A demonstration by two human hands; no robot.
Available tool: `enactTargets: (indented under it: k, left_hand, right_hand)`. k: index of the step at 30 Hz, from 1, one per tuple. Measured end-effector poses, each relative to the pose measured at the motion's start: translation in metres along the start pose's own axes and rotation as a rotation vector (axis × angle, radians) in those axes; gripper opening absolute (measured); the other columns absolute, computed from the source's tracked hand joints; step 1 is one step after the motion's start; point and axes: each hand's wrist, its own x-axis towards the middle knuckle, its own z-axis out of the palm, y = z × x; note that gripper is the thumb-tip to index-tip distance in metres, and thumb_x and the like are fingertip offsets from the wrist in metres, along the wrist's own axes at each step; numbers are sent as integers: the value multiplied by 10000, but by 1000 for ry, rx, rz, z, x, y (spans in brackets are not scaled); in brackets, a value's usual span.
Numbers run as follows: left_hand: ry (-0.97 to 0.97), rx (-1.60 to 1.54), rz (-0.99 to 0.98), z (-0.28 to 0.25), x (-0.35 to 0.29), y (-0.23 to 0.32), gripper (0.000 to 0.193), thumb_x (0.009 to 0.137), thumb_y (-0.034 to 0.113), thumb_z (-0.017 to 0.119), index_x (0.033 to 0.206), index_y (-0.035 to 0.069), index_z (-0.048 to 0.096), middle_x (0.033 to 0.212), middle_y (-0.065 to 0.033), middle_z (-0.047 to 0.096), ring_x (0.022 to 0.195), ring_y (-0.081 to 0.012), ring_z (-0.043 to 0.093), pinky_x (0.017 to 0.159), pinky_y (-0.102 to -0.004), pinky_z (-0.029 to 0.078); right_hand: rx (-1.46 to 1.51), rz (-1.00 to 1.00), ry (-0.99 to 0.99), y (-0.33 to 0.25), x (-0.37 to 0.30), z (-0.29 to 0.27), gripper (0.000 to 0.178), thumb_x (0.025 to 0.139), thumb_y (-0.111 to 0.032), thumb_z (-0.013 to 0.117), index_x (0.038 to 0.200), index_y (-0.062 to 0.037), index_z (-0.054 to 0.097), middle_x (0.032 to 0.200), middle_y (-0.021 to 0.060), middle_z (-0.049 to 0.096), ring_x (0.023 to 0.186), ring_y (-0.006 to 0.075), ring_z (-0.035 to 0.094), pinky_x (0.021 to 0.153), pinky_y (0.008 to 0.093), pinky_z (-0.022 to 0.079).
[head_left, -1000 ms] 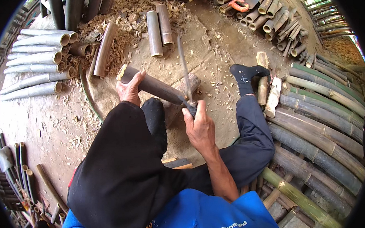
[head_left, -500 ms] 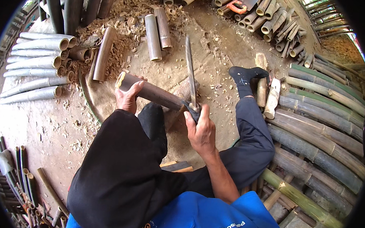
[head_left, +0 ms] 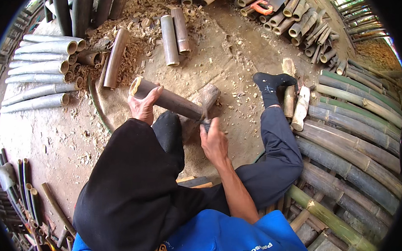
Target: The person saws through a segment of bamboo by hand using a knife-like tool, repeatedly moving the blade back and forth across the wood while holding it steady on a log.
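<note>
My left hand (head_left: 143, 106) grips a dark brown bamboo section (head_left: 172, 101) near its pale, cut left end, thumb on top. The section slants down to the right above my bent leg, its far end over a short log block (head_left: 208, 96). My right hand (head_left: 215, 145) is closed round the dark handle of a machete (head_left: 205, 124) at the bamboo's right end. The blade is hardly visible there, foreshortened or blurred. Past my hands lie two cut bamboo sections (head_left: 170, 41) side by side, and another section (head_left: 116, 58) stands apart to the left.
Shavings (head_left: 124, 19) are heaped at the back. Bamboo stacks (head_left: 40, 77) lie on the left and long poles (head_left: 352, 147) on the right. A saw with an orange handle (head_left: 262, 7) rests on cut pieces at the back right. My socked foot (head_left: 269, 83) is beside wood blocks (head_left: 300, 108).
My right hand has turned and shifted slightly left and down; the machete blade, upright before, is now hardly visible at the bamboo's end. My left hand keeps its hold, with the bamboo slightly shifted.
</note>
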Motion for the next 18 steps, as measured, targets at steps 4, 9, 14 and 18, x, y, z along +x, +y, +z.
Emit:
enactTargets:
  k: [4,9,14,18]
  left_hand:
    - [-17,70,16,-15,6,9,331,814,89,805,1087,-52,681,1022,-139,736,974,-230,715,937,-384,549]
    - [112,8,-15,-31,1,-2,439,735,87,892,1084,-54,667,955,-106,721,873,-190,695,864,-344,565]
    - [-35,-21,-113,-22,8,3,639,728,98,900,1256,-31,565,982,-98,700,866,-192,704,808,-343,586]
    - [161,-125,-98,-12,6,2,463,767,124,874,1146,-6,641,994,-88,715,873,-209,706,839,-391,579]
  right_hand:
    - [-11,-1,-112,-3,19,-8,403,993,-372,601,1136,-13,487,896,293,675,855,540,649,760,600,479]
    - [318,-263,25,-71,-17,-52,383,1012,-357,589,1149,-25,457,911,306,690,875,518,675,743,592,517]
    - [-163,93,-111,17,9,10,384,983,-350,622,1105,-23,461,944,332,686,911,524,674,764,598,523]
    - [1,47,-136,-28,6,-26,371,983,-347,629,1084,-29,467,917,307,685,877,524,667,740,577,524]
